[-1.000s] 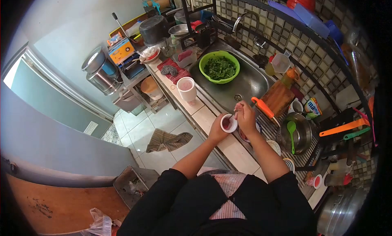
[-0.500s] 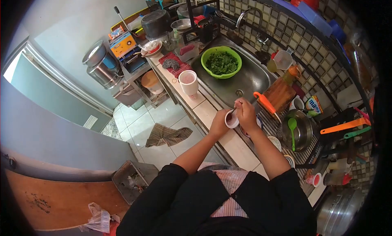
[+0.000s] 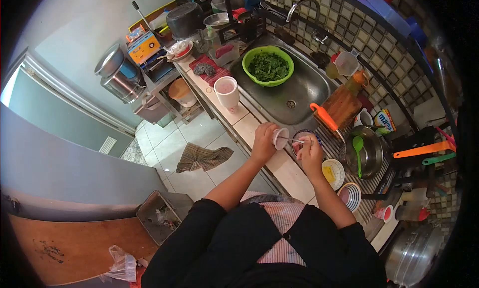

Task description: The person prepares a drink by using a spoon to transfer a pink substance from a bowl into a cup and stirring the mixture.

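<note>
My left hand (image 3: 264, 144) is closed around a small white cup (image 3: 281, 138) above the counter edge, its mouth tilted toward the right. In my right hand (image 3: 312, 157) is the handle of a thin metal spoon (image 3: 295, 140), whose far end reaches into the cup. Behind the right hand, partly covered by it, sits a bowl with a blue patterned rim (image 3: 315, 134) and something pinkish inside. A plate with yellow residue (image 3: 334, 173) and a striped bowl (image 3: 351, 195) lie nearer my right forearm. What the cup contains is hard to make out.
A green colander (image 3: 246, 71) of leafy greens stands in the metal sink (image 3: 312, 96). Left of it, a tall white cup (image 3: 227, 92) is on the tiled counter. Right are a cutting board (image 3: 344, 111), an orange-handled knife (image 3: 327, 118) and a pan (image 3: 371, 156) with a green spoon (image 3: 358, 151).
My hands have moved apart, the right one down and to the right. The cup now tips toward the right, and the spoon lies nearly level. The view has shifted slightly.
</note>
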Action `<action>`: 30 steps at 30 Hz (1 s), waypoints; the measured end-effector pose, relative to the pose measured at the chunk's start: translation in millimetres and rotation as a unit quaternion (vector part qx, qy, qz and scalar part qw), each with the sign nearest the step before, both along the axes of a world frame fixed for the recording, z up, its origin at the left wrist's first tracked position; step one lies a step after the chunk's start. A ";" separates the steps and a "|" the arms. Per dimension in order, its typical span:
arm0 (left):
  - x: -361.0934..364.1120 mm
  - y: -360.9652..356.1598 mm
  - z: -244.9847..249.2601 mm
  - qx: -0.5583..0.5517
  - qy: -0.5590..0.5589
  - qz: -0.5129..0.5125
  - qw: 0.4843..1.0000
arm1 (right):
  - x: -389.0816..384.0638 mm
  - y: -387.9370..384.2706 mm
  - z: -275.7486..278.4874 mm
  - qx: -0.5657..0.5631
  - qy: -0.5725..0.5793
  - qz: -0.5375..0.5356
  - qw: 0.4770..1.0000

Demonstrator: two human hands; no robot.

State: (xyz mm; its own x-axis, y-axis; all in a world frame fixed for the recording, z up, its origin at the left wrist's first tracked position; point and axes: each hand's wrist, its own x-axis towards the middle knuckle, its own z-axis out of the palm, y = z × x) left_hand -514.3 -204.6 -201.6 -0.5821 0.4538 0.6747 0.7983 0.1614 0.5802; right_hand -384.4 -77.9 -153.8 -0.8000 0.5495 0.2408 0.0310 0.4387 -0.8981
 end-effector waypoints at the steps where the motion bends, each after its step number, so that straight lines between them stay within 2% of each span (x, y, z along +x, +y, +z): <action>1: -3.8 -0.4 3.7 -0.002 -0.001 -0.001 1.000 | 2.5 0.1 -2.0 -0.130 0.019 0.010 0.991; 2: -6.7 -1.2 16.7 0.010 0.024 0.012 1.000 | 4.4 -1.1 -3.9 -0.259 0.039 0.019 0.965; 3: -10.2 -1.9 25.9 0.021 0.050 0.025 0.998 | 4.7 -3.4 0.6 -0.263 0.040 0.017 0.964; 5: -16.2 -2.3 36.0 0.007 0.069 0.043 0.997 | 1.7 -4.8 15.6 -0.403 0.047 -0.015 0.914; 7: -19.9 -1.9 44.2 0.007 -0.013 0.059 0.998 | -2.4 -3.6 24.0 -0.392 0.074 -0.020 0.917; 9: -21.0 -4.8 56.8 0.011 0.007 0.056 0.998 | -4.5 0.5 36.5 -0.321 0.119 -0.012 0.939; 11: -14.6 -6.0 64.0 0.043 -0.112 0.041 0.992 | -3.8 3.5 50.0 -0.323 0.129 -0.019 0.937; 14: -3.8 -4.4 74.5 0.043 -0.155 0.030 0.987 | 1.0 5.6 65.2 -0.238 0.192 0.005 0.952; 15: 1.2 -3.5 80.6 0.042 -0.157 0.031 0.986 | 3.9 4.6 69.5 -0.240 0.190 0.005 0.952; 17: 8.7 -2.9 90.0 0.140 -0.242 -0.022 0.960 | 9.3 2.4 77.0 -0.161 0.214 0.013 0.963; 19: 9.0 -7.6 87.0 0.119 -0.232 -0.014 0.965 | 16.5 -0.6 82.5 -0.123 0.228 0.022 0.966; 21: 8.9 -11.4 80.1 0.133 -0.247 -0.052 0.959 | 22.2 0.3 82.3 0.012 0.268 0.021 0.963; 22: 7.0 -16.1 76.7 0.099 -0.230 -0.058 0.966 | 24.1 -0.5 85.4 0.067 0.293 0.033 0.953; 23: 5.2 -20.1 72.7 0.096 -0.233 -0.056 0.966 | 23.9 -0.2 89.2 0.063 0.291 0.033 0.954; 25: 1.0 -27.4 65.3 0.049 -0.163 -0.041 0.984 | 18.2 1.9 94.8 0.197 0.283 0.166 0.924; 26: 0.8 -30.2 69.3 0.038 -0.164 -0.044 0.985 | 13.9 -1.4 95.0 0.231 0.260 0.176 0.921; 30: -1.6 -40.3 75.4 -0.023 -0.175 -0.048 0.983 | -6.2 -6.7 82.8 0.255 0.201 0.209 0.922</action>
State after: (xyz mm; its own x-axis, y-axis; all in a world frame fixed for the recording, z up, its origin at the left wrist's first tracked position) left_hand -515.9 -244.8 -126.1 -0.7280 0.5434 0.4180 0.5633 0.1266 0.8165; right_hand -390.5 -84.5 -71.0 -0.7063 -0.0538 0.7059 -0.5278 0.7046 -0.4744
